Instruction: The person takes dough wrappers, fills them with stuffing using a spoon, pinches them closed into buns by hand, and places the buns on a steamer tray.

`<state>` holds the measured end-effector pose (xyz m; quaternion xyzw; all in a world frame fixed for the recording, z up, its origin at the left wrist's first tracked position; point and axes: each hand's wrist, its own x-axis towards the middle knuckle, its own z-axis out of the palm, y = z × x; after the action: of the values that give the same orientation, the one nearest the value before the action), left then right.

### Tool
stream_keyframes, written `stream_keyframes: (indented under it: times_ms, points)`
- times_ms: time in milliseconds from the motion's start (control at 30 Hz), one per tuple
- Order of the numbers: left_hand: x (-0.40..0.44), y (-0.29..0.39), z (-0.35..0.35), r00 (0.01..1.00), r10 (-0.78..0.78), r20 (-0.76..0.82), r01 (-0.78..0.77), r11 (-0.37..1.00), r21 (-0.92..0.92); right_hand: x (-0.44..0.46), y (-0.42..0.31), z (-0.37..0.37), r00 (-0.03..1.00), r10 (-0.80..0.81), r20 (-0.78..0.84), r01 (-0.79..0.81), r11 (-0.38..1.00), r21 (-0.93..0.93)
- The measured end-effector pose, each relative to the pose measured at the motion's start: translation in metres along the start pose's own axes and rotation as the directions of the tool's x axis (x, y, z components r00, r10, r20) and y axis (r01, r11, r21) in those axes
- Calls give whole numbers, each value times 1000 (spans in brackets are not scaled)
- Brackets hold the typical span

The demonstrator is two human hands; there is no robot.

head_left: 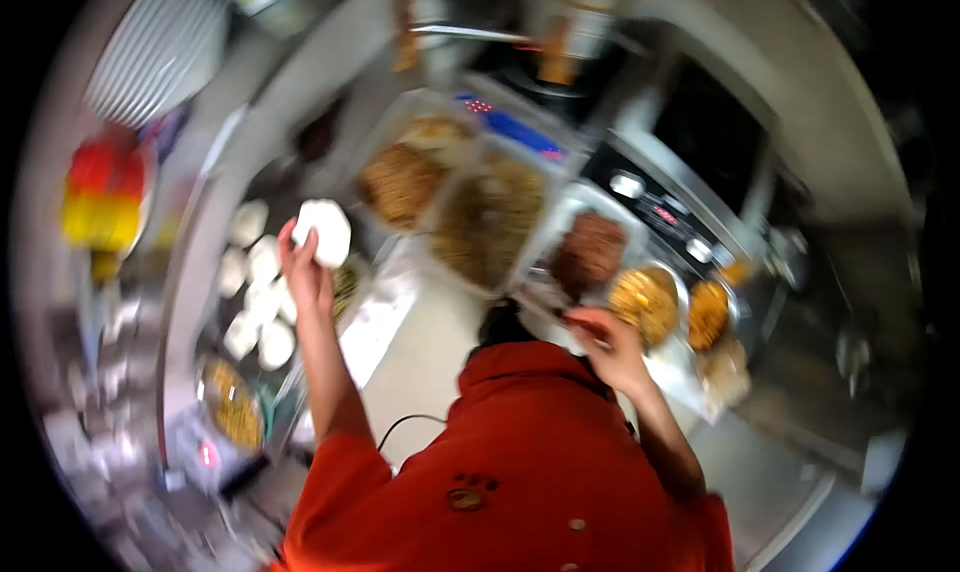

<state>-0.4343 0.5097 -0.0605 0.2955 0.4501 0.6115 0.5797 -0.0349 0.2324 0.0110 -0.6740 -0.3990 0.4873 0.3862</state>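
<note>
My left hand (308,262) grips a white bowl-like piece (325,233), thumb over its near side; blur hides its exact kind. Below and left of it, several similar white pieces (262,302) stand on a dark counter. My right hand (612,348) is closed, fingertips drawn together beside the tub of reddish-brown minced food (588,253). What its fingers hold, if anything, I cannot make out. Just past that hand sits a bowl of yellow food (645,305).
Tubs of brown crumbly food (402,182) and greenish shredded food (487,217) stand ahead. An appliance with knobs (660,212) is at right. A bowl of yellowish bits (234,408) rests on a scale (205,457). A cable (410,419) curves near my body.
</note>
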Motion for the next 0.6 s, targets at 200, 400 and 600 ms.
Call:
stream_keyframes:
  times_ms: [200, 400, 600]
  points:
    - [-200, -78, 207, 680, -320, 660, 2, 901, 434, -41, 2, -25, 997, 67, -43, -26, 790, 613]
    - [-308, -89, 284, 206, -603, 771, 52, 794, 606, -133, 53, -69, 829, 82, -553, 64, 969, 239]
    - [-333, -143, 305, -162, -750, 641, -204, 661, 722, -192, 57, -79, 651, 156, -743, 79, 959, 270]
